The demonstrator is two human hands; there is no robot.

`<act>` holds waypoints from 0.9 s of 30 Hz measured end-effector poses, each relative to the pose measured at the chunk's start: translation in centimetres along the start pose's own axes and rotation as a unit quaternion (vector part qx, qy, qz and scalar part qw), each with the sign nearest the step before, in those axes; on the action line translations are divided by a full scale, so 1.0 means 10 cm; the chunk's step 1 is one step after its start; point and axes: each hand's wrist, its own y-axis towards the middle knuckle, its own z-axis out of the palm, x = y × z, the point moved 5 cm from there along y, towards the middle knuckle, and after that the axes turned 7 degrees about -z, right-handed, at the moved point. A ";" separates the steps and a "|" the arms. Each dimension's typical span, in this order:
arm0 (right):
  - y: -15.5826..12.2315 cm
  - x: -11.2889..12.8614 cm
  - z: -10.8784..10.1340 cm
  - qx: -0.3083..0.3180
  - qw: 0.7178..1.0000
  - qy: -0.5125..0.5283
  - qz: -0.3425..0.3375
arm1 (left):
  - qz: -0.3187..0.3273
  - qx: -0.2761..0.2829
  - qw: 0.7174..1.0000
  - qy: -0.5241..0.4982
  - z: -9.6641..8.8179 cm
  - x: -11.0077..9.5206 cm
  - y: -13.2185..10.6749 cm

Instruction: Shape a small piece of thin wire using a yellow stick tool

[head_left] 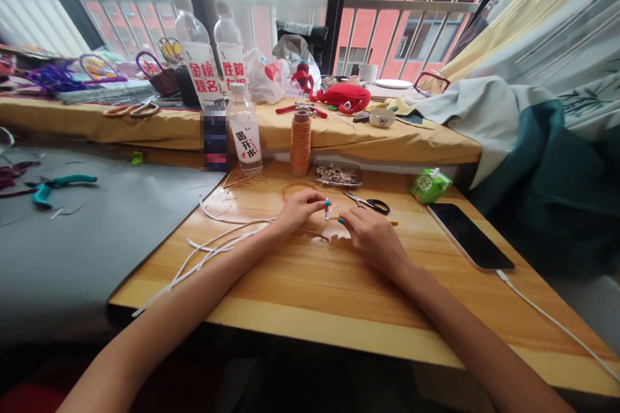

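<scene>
- Left of the black-handled scissors (376, 206) and slightly nearer the wearer, a small white piece (327, 213) stands roughly upright, pinched at the fingertips of the left grip (301, 209).
- On the near side of the scissors, the right grip (372, 233) is closed around a slim yellow tool (394, 224); its front end points left to the white piece, though whether it touches or enters is too small to tell.
- To work this well, the left pinch should stay firm but light, close to where the tool meets the piece, while the right fingers guide with small, slow turns; pressing hard would likely bend or twist something so slight.
- The piece sits directly below the left fingertips and just beyond the right ones, so both grips almost meet left of the scissors.
- Farther left of the scissors, white cords (212, 250) trail over the tabletop (290, 290) behind the left forearm; keeping them from snagging seems wise.
</scene>
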 end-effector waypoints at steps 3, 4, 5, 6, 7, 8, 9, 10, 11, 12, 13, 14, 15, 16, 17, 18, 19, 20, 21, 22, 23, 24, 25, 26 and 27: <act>-0.01 0.00 0.02 0.021 0.999 0.024 -0.004 | -0.019 -0.012 1.000 -0.019 0.01 0.03 -0.01; -0.02 0.01 0.03 0.029 0.999 0.028 -0.009 | -0.023 -0.014 0.999 -0.021 0.01 0.03 -0.01; -0.02 0.01 0.05 0.034 0.999 0.030 -0.014 | -0.025 -0.017 0.999 -0.023 0.02 0.04 -0.01; -0.03 0.01 0.06 0.037 0.999 0.029 -0.014 | -0.026 -0.018 0.999 -0.025 0.02 0.04 -0.01; -0.04 0.01 0.08 0.040 0.999 0.026 -0.008 | -0.026 -0.019 0.999 -0.025 0.02 0.04 -0.02; -0.05 0.00 0.09 0.044 0.999 0.022 0.003 | -0.027 -0.018 0.999 -0.025 0.03 0.05 -0.02; -0.05 -0.01 0.10 0.049 0.998 0.020 0.015 | -0.029 -0.018 0.999 -0.027 0.03 0.05 -0.02; -0.06 -0.02 0.11 0.056 0.998 0.018 0.026 | -0.032 -0.017 0.999 -0.027 0.03 0.05 -0.02; -0.06 -0.02 0.11 0.063 0.997 0.019 0.032 | -0.035 -0.018 0.999 -0.028 0.03 0.06 -0.02; -0.05 -0.02 0.11 0.070 0.997 0.021 0.028 | -0.038 -0.018 0.999 -0.028 0.03 0.06 -0.02; -0.05 -0.01 0.11 0.074 0.997 0.024 0.018 | -0.040 -0.018 0.999 -0.029 0.03 0.06 -0.02; -0.04 0.00 0.10 0.076 0.997 0.025 0.008 | -0.040 -0.018 0.999 -0.029 0.04 0.07 -0.02; -0.03 0.01 0.08 0.077 0.997 0.021 -0.001 | -0.039 -0.017 0.999 -0.028 0.04 0.07 -0.02; -0.02 0.01 0.07 0.077 0.997 0.013 -0.006 | -0.038 -0.015 0.999 -0.026 0.04 0.06 -0.02; -0.02 0.01 0.06 0.077 0.997 0.000 -0.008 | -0.036 -0.014 0.999 -0.023 0.04 0.06 -0.02; -0.01 0.00 0.05 0.075 0.997 -0.015 -0.007 | -0.035 -0.013 0.999 -0.019 0.04 0.06 -0.02; -0.01 0.00 0.04 0.071 0.997 -0.031 -0.006 | -0.033 -0.011 0.999 -0.015 0.05 0.06 -0.02; -0.01 -0.01 0.03 0.066 0.997 -0.044 -0.008 | -0.033 -0.009 0.999 -0.012 0.05 0.05 -0.02; -0.01 -0.01 0.02 0.056 0.997 -0.052 -0.013 | -0.033 -0.007 0.999 -0.011 0.05 0.05 -0.02; -0.01 0.00 0.02 0.044 0.997 -0.054 -0.024 | -0.034 -0.005 0.999 -0.010 0.05 0.05 -0.02; -0.01 0.00 0.02 0.029 0.998 -0.051 -0.037 | -0.035 -0.002 0.999 -0.008 0.06 0.05 -0.02; -0.01 0.01 0.01 0.012 0.998 -0.045 -0.050 | -0.035 0.000 0.999 -0.006 0.06 0.05 -0.02; -0.02 0.01 0.01 -0.003 0.997 -0.038 -0.060 | -0.034 0.002 0.999 -0.004 0.06 0.05 -0.02; -0.03 0.02 0.01 -0.014 0.997 -0.035 -0.069 | -0.032 0.004 0.999 -0.002 0.06 0.05 -0.02; -0.03 0.02 0.01 -0.018 0.996 -0.035 -0.075 | -0.030 0.006 1.000 0.000 0.06 0.05 -0.02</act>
